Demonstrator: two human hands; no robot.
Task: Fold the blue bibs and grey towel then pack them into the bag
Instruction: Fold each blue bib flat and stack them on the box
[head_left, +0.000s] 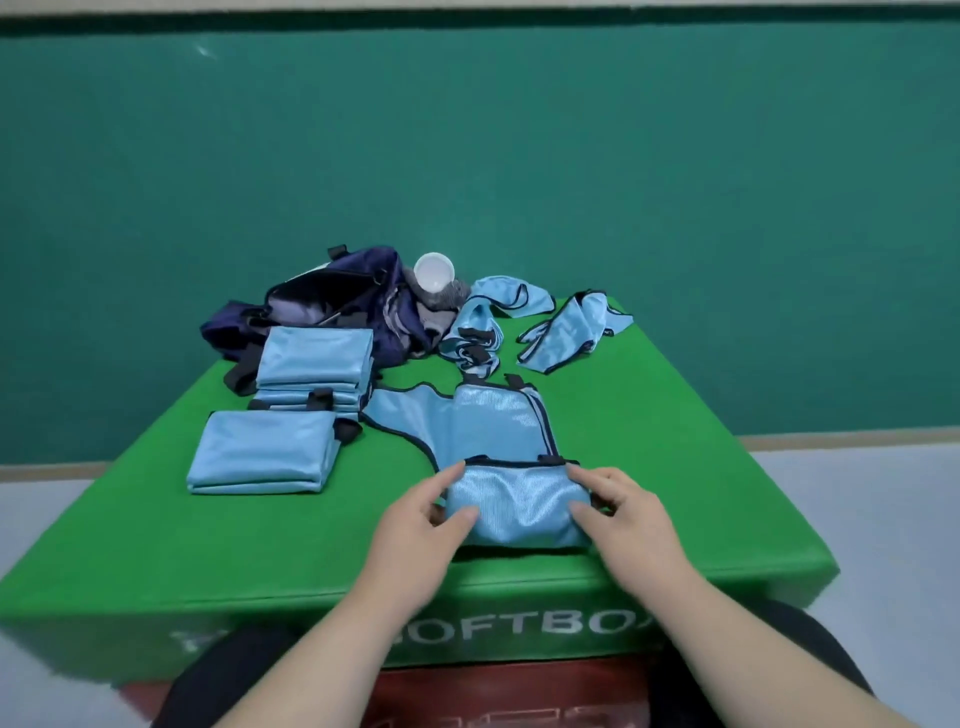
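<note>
A light blue bib (493, 426) with dark trim lies partly folded in front of me, its near end doubled over. My left hand (421, 525) pinches the left edge of that fold and my right hand (618, 512) pinches the right edge. Folded blue bibs lie at the left: one flat (262, 452) and a stack (314, 364) behind it. Two unfolded bibs (483, 322) (576, 327) lie crumpled at the back. The open navy bag (332, 306) sits at the back left. A grey towel (441, 304) is bunched beside the bag.
Everything rests on a green padded box (675, 441) with white lettering on its front. A white cup (434, 271) lies tipped on the towel. A dark green wall stands behind. My dark-clad knees are below the box's front edge.
</note>
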